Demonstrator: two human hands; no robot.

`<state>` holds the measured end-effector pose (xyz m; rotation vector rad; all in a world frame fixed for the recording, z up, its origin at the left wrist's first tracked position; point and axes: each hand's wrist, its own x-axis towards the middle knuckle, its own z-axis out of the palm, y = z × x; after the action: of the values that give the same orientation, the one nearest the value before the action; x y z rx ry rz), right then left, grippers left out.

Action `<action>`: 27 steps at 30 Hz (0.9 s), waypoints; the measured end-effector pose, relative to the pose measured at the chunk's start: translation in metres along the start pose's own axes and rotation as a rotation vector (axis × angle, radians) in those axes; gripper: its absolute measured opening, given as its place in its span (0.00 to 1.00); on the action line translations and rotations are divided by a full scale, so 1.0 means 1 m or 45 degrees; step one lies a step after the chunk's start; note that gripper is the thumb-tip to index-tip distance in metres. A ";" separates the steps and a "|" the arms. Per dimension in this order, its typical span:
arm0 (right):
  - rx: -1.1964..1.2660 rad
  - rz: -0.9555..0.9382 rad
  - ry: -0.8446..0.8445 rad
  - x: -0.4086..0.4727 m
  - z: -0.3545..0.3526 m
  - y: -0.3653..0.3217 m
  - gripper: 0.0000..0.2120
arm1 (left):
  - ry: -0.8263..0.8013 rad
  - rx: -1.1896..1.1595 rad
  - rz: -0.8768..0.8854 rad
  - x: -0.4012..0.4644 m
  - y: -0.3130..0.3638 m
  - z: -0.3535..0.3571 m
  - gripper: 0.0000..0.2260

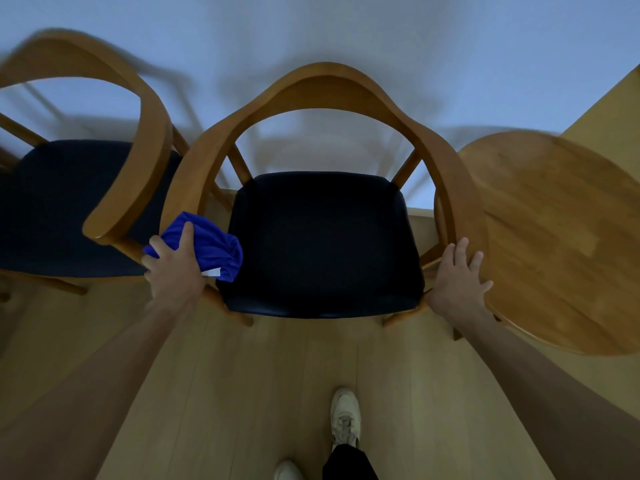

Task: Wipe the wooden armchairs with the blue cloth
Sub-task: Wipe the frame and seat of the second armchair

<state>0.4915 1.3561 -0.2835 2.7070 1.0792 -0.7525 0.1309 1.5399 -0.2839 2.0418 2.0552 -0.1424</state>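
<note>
Blue cloth [211, 247] bunched under left hand [175, 268] on armchair [322, 98] armrest.

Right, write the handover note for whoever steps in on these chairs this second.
Left hand: grips the bunched blue cloth, pressed on the front end of the middle armchair's left armrest.
Right hand: open, fingers spread, resting on that chair's right armrest end, beside the round wooden table.
Second armchair stands to the left, untouched right now.
Done: cannot tell from this view.
Left: the rest of the middle chair's frame, then probably the second chair.
</note>
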 end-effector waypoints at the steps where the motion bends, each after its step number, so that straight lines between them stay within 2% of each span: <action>1: -0.004 -0.002 0.007 0.004 -0.002 0.000 0.51 | 0.004 0.001 0.005 0.006 0.003 0.000 0.37; 14: -0.066 0.004 0.026 0.038 -0.016 -0.005 0.51 | 0.039 0.020 0.026 0.054 0.026 0.001 0.39; 18: -0.215 0.044 0.063 0.036 -0.010 -0.021 0.49 | 0.007 0.046 0.079 0.054 0.020 -0.005 0.39; 20: -0.265 -0.089 0.087 0.031 -0.006 -0.043 0.46 | 0.117 0.188 0.166 0.048 0.020 -0.009 0.36; 23: -0.142 -0.483 0.036 0.018 0.003 -0.098 0.42 | 0.223 0.426 0.392 0.037 0.015 -0.014 0.31; 27: 0.193 -0.951 -0.274 -0.013 0.008 -0.184 0.43 | 0.200 0.292 0.426 0.026 -0.019 -0.024 0.32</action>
<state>0.3559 1.4811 -0.2729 2.2090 2.0605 -1.2233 0.1092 1.5703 -0.2687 2.5793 1.8159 -0.1681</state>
